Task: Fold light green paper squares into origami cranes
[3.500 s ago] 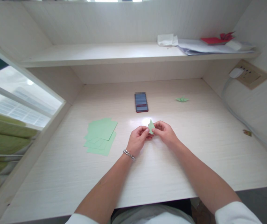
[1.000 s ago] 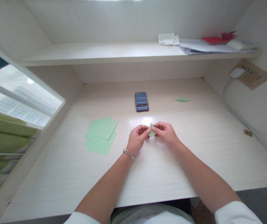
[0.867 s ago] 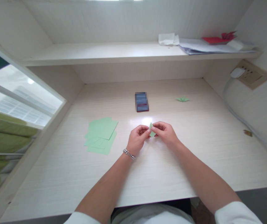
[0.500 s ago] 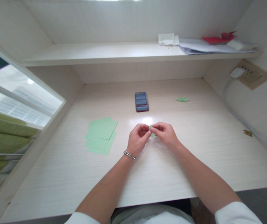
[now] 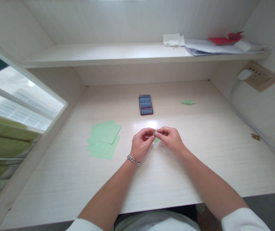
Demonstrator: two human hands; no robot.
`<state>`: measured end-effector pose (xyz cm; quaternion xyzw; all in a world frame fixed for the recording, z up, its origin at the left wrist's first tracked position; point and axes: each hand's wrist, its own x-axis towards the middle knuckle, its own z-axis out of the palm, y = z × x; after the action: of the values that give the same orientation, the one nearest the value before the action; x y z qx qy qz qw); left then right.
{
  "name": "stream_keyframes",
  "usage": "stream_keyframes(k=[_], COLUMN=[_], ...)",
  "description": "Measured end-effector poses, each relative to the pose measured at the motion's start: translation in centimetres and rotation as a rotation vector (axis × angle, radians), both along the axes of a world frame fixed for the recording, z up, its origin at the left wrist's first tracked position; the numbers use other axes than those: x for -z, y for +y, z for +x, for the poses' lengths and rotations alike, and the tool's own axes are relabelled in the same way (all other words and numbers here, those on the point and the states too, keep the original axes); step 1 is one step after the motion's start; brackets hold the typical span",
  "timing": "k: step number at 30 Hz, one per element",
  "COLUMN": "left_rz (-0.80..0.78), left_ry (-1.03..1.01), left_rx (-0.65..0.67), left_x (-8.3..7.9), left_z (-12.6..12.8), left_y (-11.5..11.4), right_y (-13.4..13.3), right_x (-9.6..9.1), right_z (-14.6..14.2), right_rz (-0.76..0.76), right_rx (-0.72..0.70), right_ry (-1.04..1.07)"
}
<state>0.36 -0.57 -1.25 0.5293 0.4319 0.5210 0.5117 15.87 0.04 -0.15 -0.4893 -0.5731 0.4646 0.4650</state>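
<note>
Between my two hands is a small folded piece of green paper (image 5: 156, 140), mostly hidden by the fingers. My left hand (image 5: 142, 143), with a chain bracelet at the wrist, pinches its left side between thumb and fingers. On the other side, my right hand (image 5: 170, 138) grips the paper at its upper edge, and the two thumbs nearly meet there. Left of my hands lie several loose sheets of green paper (image 5: 106, 132), overlapping in an untidy pile. A folded green paper crane (image 5: 187, 102) rests on the desk at the back right.
A phone (image 5: 146, 105) lies on the desk (image 5: 166, 186) beyond my hands. Papers (image 5: 209, 48), a red folded piece (image 5: 235, 36) and white tissue (image 5: 173, 40) are on the shelf. A cable (image 5: 245, 120) hangs from the wall socket (image 5: 262, 77) past a small brown item (image 5: 255, 137).
Both hands stay nearly in place, still pinching the folded green paper. A little more of its lower part shows below the fingertips.
</note>
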Motion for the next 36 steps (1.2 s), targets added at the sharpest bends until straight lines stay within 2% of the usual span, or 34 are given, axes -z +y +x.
stream_keyframes(k=[23, 36], left_rz=[-0.065, -0.127], left_ry=[-0.073, -0.098], left_rx=[0.068, 0.153], left_x=[-0.4, -0.4], left_z=[0.0, 0.1], left_y=[0.0, -0.1], right_y=[0.4, 0.2], right_x=[0.3, -0.5], right_z=[0.2, 0.2], right_rz=[-0.141, -0.045], right_rx=[-0.02, -0.017], right_ry=[0.158, -0.006])
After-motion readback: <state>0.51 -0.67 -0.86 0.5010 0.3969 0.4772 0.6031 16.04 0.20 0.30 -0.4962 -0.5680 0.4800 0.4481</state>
